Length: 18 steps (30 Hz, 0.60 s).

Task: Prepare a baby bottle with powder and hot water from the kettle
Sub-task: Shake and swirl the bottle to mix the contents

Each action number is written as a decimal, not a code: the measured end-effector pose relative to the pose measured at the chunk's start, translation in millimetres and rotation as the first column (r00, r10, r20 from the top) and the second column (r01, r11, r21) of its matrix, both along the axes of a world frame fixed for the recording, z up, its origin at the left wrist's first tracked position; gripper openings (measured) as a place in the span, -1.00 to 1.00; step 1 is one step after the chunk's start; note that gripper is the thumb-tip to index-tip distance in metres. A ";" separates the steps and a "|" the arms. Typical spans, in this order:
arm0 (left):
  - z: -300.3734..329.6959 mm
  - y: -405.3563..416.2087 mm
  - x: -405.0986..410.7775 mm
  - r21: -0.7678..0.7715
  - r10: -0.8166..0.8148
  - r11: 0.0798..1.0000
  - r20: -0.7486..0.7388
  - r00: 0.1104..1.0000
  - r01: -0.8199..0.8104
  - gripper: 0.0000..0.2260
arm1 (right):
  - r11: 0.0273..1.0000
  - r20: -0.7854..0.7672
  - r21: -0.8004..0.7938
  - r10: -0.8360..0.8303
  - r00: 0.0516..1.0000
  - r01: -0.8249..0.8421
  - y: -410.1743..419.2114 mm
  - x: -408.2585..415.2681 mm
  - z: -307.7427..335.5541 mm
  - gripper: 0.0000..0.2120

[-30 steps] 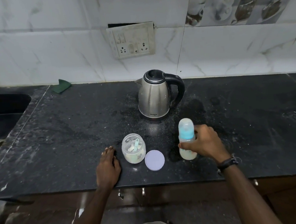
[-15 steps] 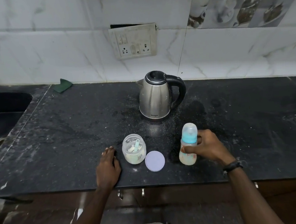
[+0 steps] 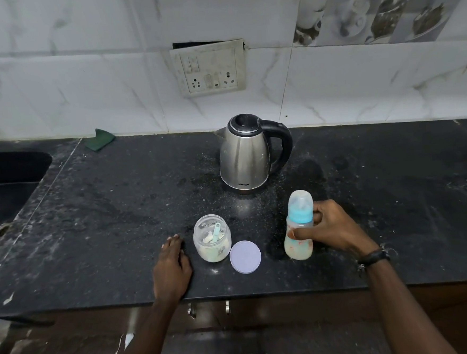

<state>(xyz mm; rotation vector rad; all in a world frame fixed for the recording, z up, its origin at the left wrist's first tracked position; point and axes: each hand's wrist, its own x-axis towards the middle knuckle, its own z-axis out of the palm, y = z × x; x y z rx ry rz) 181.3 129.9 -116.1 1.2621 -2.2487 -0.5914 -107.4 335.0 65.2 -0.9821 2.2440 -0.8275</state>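
Observation:
A baby bottle (image 3: pixel 299 227) with a blue collar, clear cap and milky liquid stands upright on the black counter (image 3: pixel 105 213). My right hand (image 3: pixel 330 228) grips its middle, thumb across the front. An open glass jar of powder (image 3: pixel 212 242) with a green scoop inside stands to the bottle's left. The jar's lilac lid (image 3: pixel 245 256) lies flat between jar and bottle. My left hand (image 3: pixel 171 267) rests flat on the counter just left of the jar, holding nothing. A steel kettle (image 3: pixel 246 155) with a black handle stands behind them, lid closed.
A dark sink (image 3: pixel 3 187) is set into the counter at the far left. A green cloth (image 3: pixel 99 139) lies against the tiled wall. A socket panel (image 3: pixel 209 70) is on the wall above the kettle. The counter's front edge runs just below my hands.
The bottle in my right hand has shifted slightly right and toward me and now stands upright on the counter. My left hand has stayed where it was.

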 end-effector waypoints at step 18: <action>3.2 0.9 -1.6 0.001 -0.003 1.000 -0.002 1.000 0.003 -0.66 | 0.992 0.032 -0.003 0.122 0.992 -0.122 2.8 -5.4 6.4 -0.68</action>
